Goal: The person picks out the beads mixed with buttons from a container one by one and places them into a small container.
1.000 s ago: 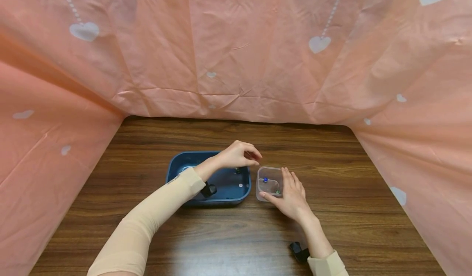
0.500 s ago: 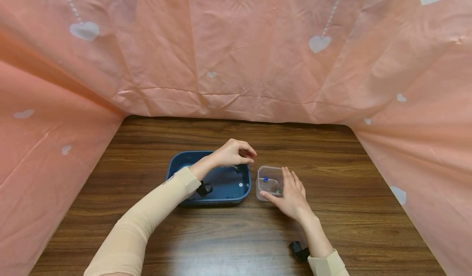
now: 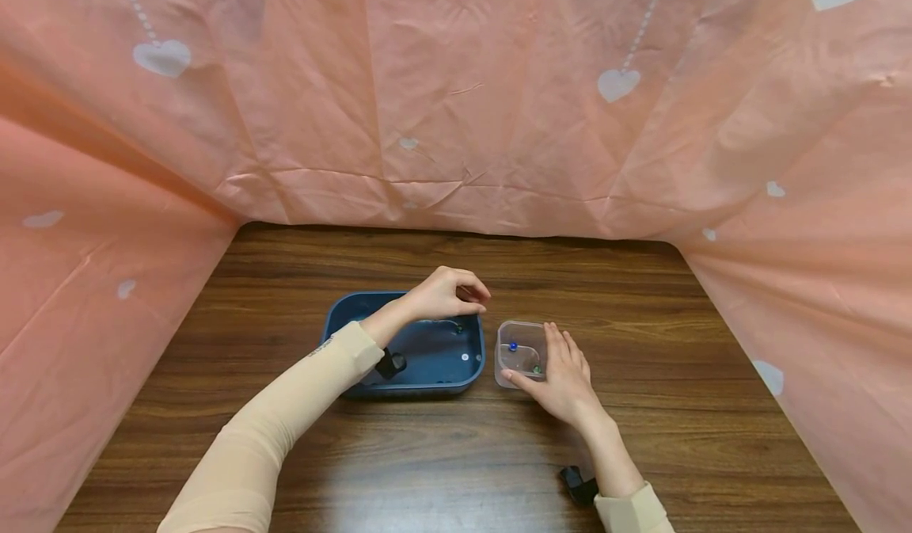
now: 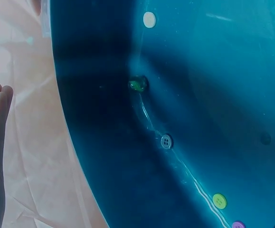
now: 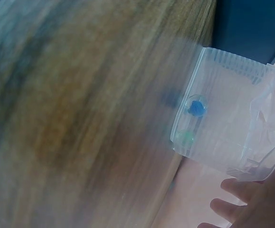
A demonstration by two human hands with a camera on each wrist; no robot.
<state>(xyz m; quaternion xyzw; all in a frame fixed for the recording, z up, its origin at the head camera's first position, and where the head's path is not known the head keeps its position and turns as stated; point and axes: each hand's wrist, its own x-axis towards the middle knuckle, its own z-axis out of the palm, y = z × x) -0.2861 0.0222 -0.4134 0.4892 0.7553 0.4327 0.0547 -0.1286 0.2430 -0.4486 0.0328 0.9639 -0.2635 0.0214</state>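
My left hand (image 3: 445, 294) hovers over the far right side of a blue basin (image 3: 427, 367), its fingers loosely bent, with nothing visible between thumb and fingers. Beneath it in the basin lies a green marble (image 4: 138, 84). Near this are a white button (image 4: 149, 19), a grey button (image 4: 166, 141) and a yellow-green button (image 4: 219, 201). To the right of the basin, my right hand (image 3: 566, 378) holds a clear plastic box (image 3: 503, 378) between thumb and fingers at its right side. A blue marble (image 3: 513, 346) and a green marble (image 3: 537, 370) are inside that box.
Both containers stand on a brown wooden table (image 3: 420, 470), a narrow gap between them. Pink curtain (image 3: 456, 121) with white hearts closes off the back and sides. A purple button (image 4: 238, 224) shows at the left wrist view's lower edge.
From beside the clear box, my left hand has drawn back left over the basin. My right hand and both containers have stayed in place.
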